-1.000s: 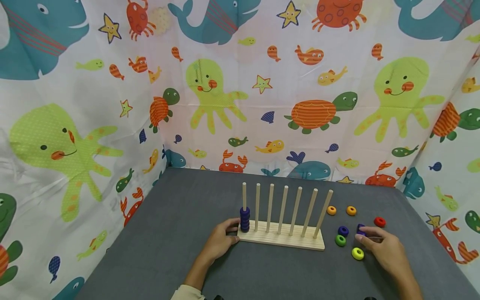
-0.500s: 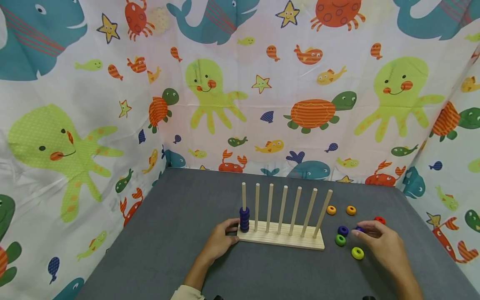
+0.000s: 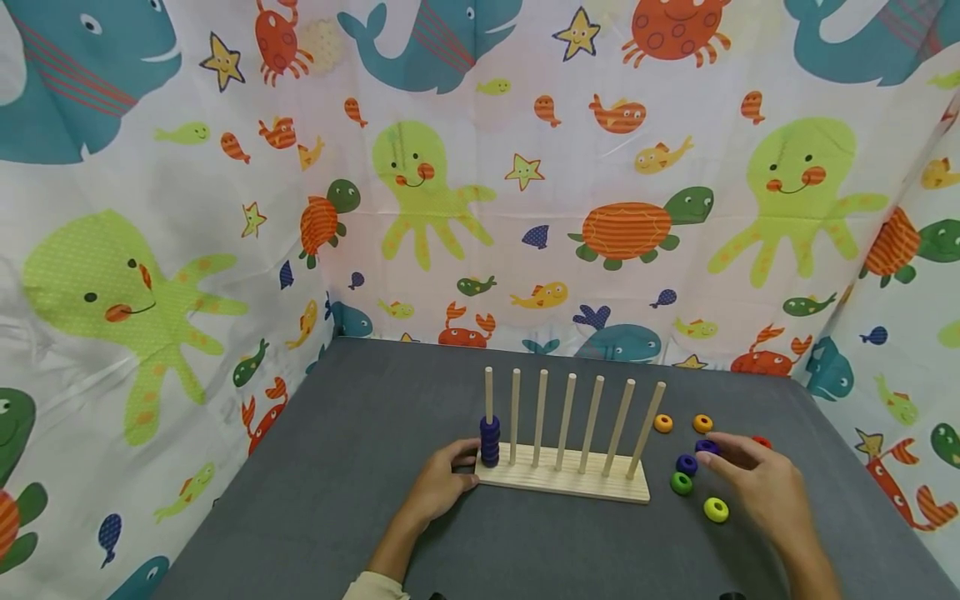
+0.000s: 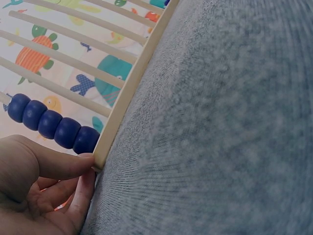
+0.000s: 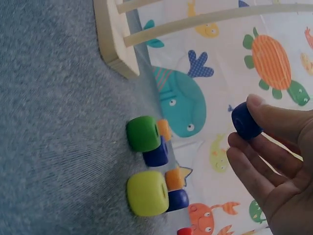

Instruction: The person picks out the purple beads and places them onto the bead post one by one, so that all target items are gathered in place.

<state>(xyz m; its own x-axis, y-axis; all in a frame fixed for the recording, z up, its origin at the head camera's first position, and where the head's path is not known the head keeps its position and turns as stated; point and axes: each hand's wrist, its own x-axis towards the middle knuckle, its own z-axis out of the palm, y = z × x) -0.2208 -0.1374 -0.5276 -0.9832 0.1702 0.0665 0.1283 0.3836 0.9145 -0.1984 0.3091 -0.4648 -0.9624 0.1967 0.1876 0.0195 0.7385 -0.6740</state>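
Observation:
My left hand (image 3: pixel 438 482) holds the left end of a light wooden peg rack (image 3: pixel 562 475), with thumb and fingers at the base's edge in the left wrist view. Several dark blue beads (image 4: pixel 50 124) are stacked on the leftmost peg; the other pegs are bare. On the right, my right hand (image 3: pixel 761 487) pinches a dark blue bead (image 5: pixel 246 121) between thumb and fingertips, lifted off the table. Near it lie a blue bead (image 3: pixel 686 464), a green bead (image 3: pixel 681 483) and a yellow bead (image 3: pixel 716 509). Another blue bead (image 5: pixel 177 200) shows only in the right wrist view.
Two orange beads, one nearer the rack (image 3: pixel 663 423) and one farther right (image 3: pixel 702 423), lie behind the right hand. A red bead (image 3: pixel 761 442) is partly covered by that hand. Grey cloth covers the table (image 3: pixel 360 417), and a sea-animal curtain (image 3: pixel 465 167) hangs around it.
My right hand has picked a blue bead up from the table and moved slightly left with it. The left hand and the rack have stayed in place.

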